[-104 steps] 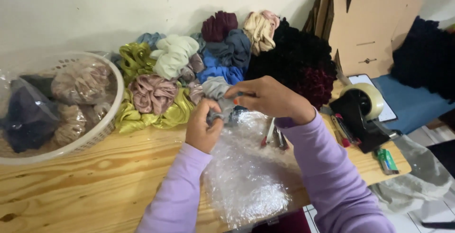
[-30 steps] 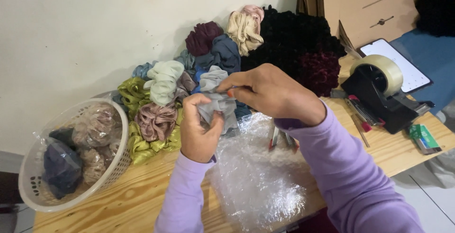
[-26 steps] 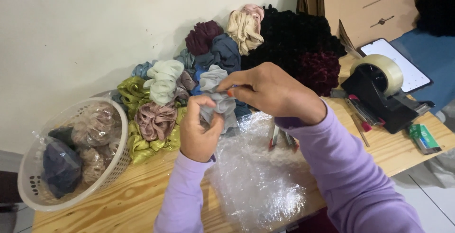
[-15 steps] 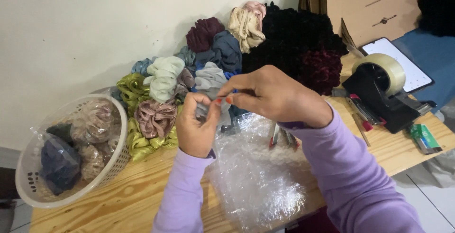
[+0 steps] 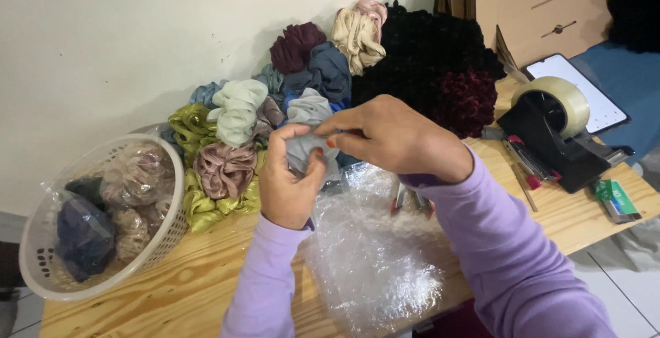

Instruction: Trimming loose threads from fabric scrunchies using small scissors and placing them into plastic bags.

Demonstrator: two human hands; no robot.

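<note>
My left hand [image 5: 289, 180] and my right hand [image 5: 395, 135] meet above a wooden table [image 5: 172, 290], both pinching a grey fabric scrunchie [image 5: 306, 147] between thumbs and fingers. A sheet of clear bubble wrap [image 5: 375, 255] lies on the table just below the hands. Behind the hands a pile of scrunchies [image 5: 240, 115] in green, pink, white, blue and maroon rests against the wall, with a heap of black and dark red ones [image 5: 440, 70] to the right.
A white plastic basket [image 5: 168, 231] at the left holds several bagged scrunchies. A black tape dispenser with a tape roll [image 5: 557, 121] stands at the right, near pens [image 5: 526, 163], a small green packet [image 5: 615, 199], a tablet [image 5: 588, 94] and cardboard boxes [image 5: 529, 1].
The view has shifted slightly. My hands have kept working the grey scrunchie, drawing it closer between the fingertips above the bubble wrap; nothing else on the table has moved.
</note>
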